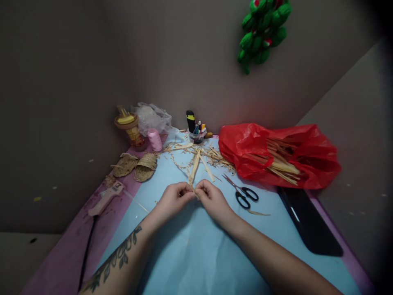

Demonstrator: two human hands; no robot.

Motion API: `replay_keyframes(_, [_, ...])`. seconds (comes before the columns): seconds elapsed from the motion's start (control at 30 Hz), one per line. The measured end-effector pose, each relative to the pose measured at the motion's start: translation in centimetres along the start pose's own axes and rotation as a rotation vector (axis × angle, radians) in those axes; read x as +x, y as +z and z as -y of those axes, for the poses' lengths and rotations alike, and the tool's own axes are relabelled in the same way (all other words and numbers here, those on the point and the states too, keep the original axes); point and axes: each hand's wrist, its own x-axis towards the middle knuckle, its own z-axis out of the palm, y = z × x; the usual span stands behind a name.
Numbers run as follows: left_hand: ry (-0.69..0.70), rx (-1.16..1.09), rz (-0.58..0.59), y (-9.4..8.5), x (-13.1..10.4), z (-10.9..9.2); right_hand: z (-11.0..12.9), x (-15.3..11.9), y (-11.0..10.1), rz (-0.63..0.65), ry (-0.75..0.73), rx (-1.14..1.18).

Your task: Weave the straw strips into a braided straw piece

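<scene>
My left hand (178, 196) and my right hand (211, 198) meet above the blue table cover, both pinching a bundle of dried straw strips (194, 169). The pale strips fan out away from me from between my fingertips, and one thin braided-looking strand curves off to the left. My fingers hide the part of the straw that they grip. Black-handled scissors (242, 196) lie to the right of my right hand, blades pointing away to the left. One loose strip (259, 213) rests just below their handles.
Woven straw pieces (145, 167), a glue gun (107, 198) and a pink thread spool (155, 140) are on the left. Straw scraps (219, 156) and a small tub of pens (197, 135) lie at the back. A red bag (242, 143) holding straw and a black flat object (313, 225) sit right.
</scene>
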Motion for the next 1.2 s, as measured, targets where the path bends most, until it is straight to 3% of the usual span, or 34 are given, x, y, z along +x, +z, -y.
replay_keyframes(0.33, [0.075,-0.132,0.098,0.3,0.6,0.8,0.0,0.1,0.1,0.026,0.104,0.171])
replay_keyframes(0.73, [0.045,-0.216,0.069,0.4,0.7,1.1,0.0,0.1,0.3,0.012,0.169,0.319])
replay_keyframes(0.97, [0.059,-0.158,0.078,0.3,0.7,1.1,-0.1,0.1,0.2,0.004,0.142,0.227])
replay_keyframes(1.2, [0.088,-0.088,0.011,0.7,0.6,0.5,-0.2,0.2,0.1,-0.005,0.092,0.125])
